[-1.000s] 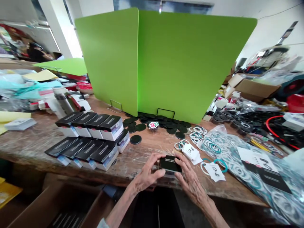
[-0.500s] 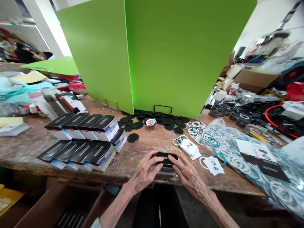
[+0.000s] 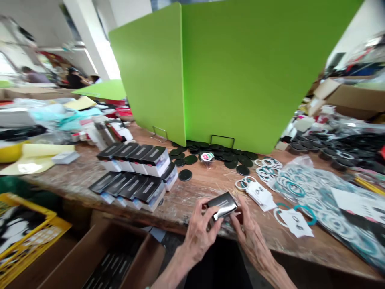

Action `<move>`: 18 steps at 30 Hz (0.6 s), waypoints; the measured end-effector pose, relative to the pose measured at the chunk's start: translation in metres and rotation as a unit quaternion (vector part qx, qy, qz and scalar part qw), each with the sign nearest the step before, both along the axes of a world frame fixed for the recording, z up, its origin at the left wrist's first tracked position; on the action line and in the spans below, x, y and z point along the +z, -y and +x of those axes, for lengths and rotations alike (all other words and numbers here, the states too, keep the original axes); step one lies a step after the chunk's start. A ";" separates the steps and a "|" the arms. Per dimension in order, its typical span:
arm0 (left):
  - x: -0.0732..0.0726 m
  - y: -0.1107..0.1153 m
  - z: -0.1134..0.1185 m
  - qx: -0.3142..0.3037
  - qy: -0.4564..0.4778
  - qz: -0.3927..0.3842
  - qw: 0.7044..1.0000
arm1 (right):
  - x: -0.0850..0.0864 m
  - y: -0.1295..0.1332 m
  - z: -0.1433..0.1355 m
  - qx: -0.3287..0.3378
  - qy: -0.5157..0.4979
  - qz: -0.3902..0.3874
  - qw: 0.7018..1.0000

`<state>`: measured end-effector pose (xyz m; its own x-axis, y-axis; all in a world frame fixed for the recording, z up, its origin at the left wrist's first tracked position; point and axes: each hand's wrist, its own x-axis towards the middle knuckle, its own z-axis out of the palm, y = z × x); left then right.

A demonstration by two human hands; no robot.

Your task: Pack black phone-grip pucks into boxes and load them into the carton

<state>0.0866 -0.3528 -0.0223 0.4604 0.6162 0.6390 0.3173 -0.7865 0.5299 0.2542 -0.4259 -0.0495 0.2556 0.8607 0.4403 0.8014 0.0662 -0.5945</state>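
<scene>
My left hand [image 3: 199, 230] is clamped on a small black cardboard box with pale lettering [image 3: 221, 204], tilted at the near edge of the worn brown wooden table [image 3: 72, 172]. My right hand [image 3: 250, 230] has its fingers around the box's right end; I cannot tell whether they press on it. I judge this one unfinished, though that end is too hidden to show if it is closed. To my left, black-topped white cardboard boxes [image 3: 154, 155] sit in rows, seemingly done. Loose flat black discs [image 3: 185, 175] lie beyond, apparently not yet used.
</scene>
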 end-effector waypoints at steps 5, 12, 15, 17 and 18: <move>-0.003 0.007 -0.050 0.266 -0.040 0.059 0.961 | -0.003 -0.048 -0.072 0.104 -0.090 -0.010 0.990; -0.002 -0.035 -0.104 0.459 -0.128 0.166 0.863 | -0.005 -0.107 -0.145 0.225 -0.082 0.003 0.971; 0.006 -0.029 -0.093 0.452 -0.094 0.168 0.871 | 0.005 -0.096 -0.138 0.205 -0.076 0.009 0.976; 0.007 -0.017 -0.074 0.397 -0.045 0.161 0.902 | 0.017 -0.075 -0.116 0.197 -0.059 0.026 0.978; 0.005 -0.012 -0.064 0.351 -0.022 0.151 0.924 | 0.023 -0.064 -0.099 0.187 -0.050 0.035 0.981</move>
<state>0.0227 -0.3411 -0.0171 0.0447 0.5697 0.8207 0.8215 -0.4884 0.2942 0.1549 -0.3623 -0.0260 -0.0276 0.8714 0.4898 0.6520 0.3871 -0.6519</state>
